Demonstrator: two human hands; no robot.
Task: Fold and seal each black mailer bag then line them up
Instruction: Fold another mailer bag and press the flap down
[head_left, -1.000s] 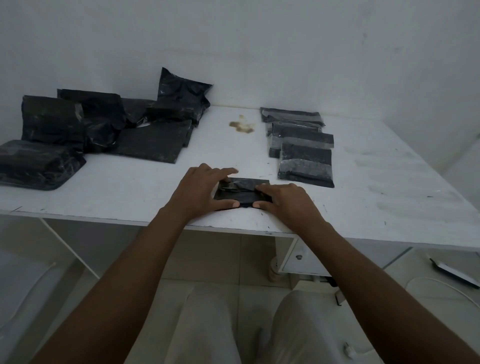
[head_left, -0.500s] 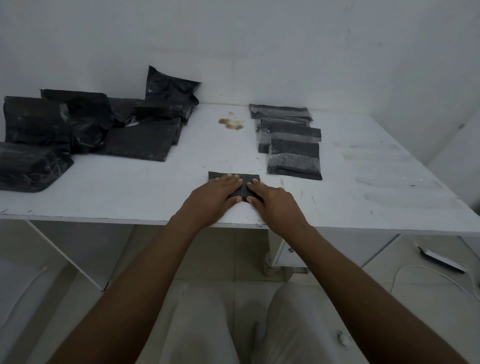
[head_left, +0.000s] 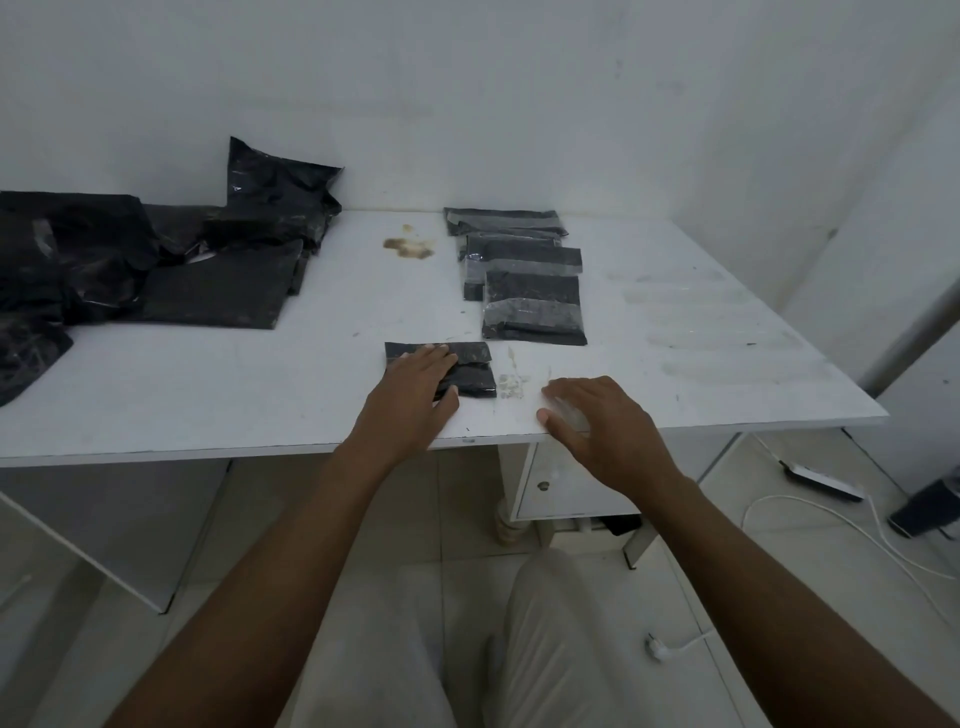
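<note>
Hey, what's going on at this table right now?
A person is working through black mailer bags at a white table. The left hand presses flat on a folded bag near the front edge, while the right hand is open beside it, off the bag. Sealed bags lie in a row behind; loose bags are piled at far left.

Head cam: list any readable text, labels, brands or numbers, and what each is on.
No readable text anywhere in this view.
Folded mailer bag: plain black, no print visible.
Row of sealed bags: shiny grey bands only, no labels.
Pile of unfolded bags: glare and creases only.
Table: stains and scuffs, no markings.
</note>
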